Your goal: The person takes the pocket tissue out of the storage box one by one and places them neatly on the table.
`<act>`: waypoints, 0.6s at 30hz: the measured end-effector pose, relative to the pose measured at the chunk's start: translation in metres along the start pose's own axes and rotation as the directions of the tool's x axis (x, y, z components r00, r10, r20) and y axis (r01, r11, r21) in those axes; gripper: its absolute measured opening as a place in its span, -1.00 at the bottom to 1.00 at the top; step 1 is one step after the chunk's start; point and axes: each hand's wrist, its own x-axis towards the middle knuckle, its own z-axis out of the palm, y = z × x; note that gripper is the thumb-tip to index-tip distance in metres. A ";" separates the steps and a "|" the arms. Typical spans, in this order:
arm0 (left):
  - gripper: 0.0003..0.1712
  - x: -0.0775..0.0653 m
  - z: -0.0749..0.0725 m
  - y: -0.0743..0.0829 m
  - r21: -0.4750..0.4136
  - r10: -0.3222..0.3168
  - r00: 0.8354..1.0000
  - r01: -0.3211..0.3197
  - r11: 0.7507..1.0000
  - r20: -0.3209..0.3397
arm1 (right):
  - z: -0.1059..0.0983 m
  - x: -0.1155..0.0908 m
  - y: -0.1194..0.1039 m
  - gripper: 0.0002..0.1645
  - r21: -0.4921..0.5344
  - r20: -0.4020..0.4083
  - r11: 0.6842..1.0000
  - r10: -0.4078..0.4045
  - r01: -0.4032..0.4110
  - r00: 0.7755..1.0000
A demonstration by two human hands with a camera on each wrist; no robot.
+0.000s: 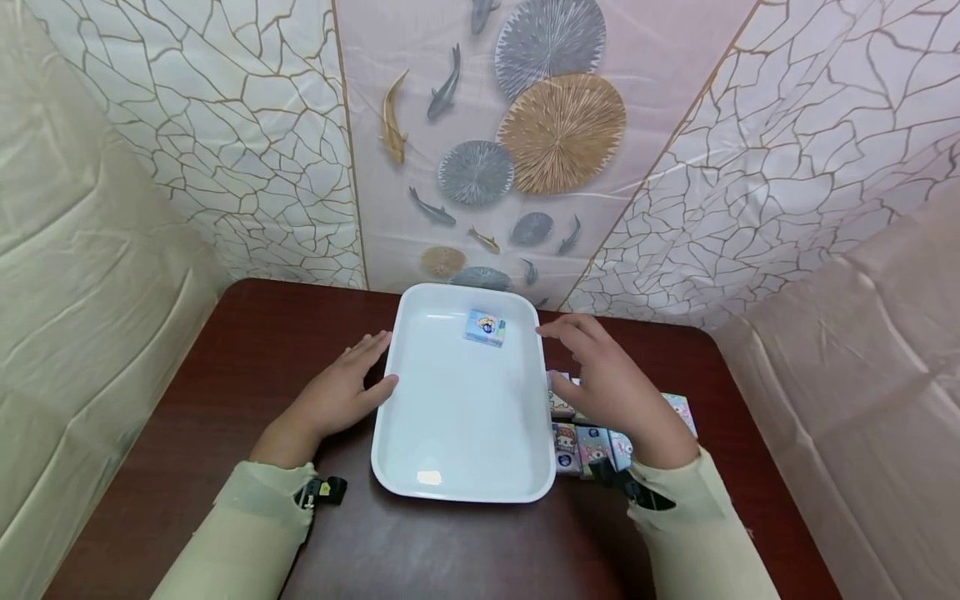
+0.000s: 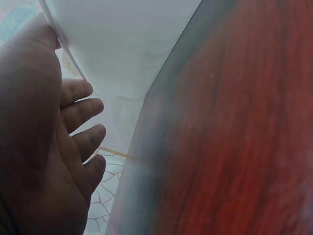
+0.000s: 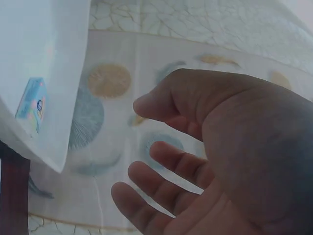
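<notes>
A white rectangular tray (image 1: 461, 417) lies on the dark table, with one small pastel box (image 1: 486, 327) inside near its far end. My left hand (image 1: 337, 400) is at the tray's left side, fingers extended and thumb right at the rim. In the left wrist view the fingers of that hand (image 2: 80, 122) are relaxed beside the tray's outer wall (image 2: 117, 44). At the right side my right hand (image 1: 607, 383) stands with loosely bent fingers and nothing in it. The right wrist view has this hand (image 3: 195, 147) apart from the tray wall (image 3: 73, 58).
Several small cartoon-printed boxes (image 1: 595, 450) sit in rows right of the tray, partly hidden under the right hand and wrist. Patterned cloth (image 1: 465, 125) hangs behind the table (image 1: 255, 350), and plain beige cloth (image 1: 862, 375) covers the sides.
</notes>
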 end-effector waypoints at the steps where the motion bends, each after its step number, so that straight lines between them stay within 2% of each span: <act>1: -0.06 0.000 0.000 0.000 -0.001 0.001 1.000 -0.001 1.000 -0.001 | 0.001 0.006 -0.001 -0.32 0.001 0.015 1.000 -0.004 0.004 1.000; 7: -0.05 0.000 0.000 -0.001 -0.004 0.008 1.000 -0.008 1.000 -0.005 | 0.010 0.037 -0.001 -0.32 0.002 0.074 1.000 -0.017 0.017 0.997; 14: -0.04 0.001 0.000 -0.001 -0.005 0.001 1.000 -0.001 1.000 0.000 | 0.022 0.067 0.004 -0.31 -0.019 0.126 1.000 0.021 -0.019 0.992; 18: -0.05 0.001 0.000 -0.001 -0.004 -0.003 1.000 0.003 1.000 0.000 | 0.033 0.084 0.008 -0.29 -0.046 0.158 0.999 0.020 -0.013 0.987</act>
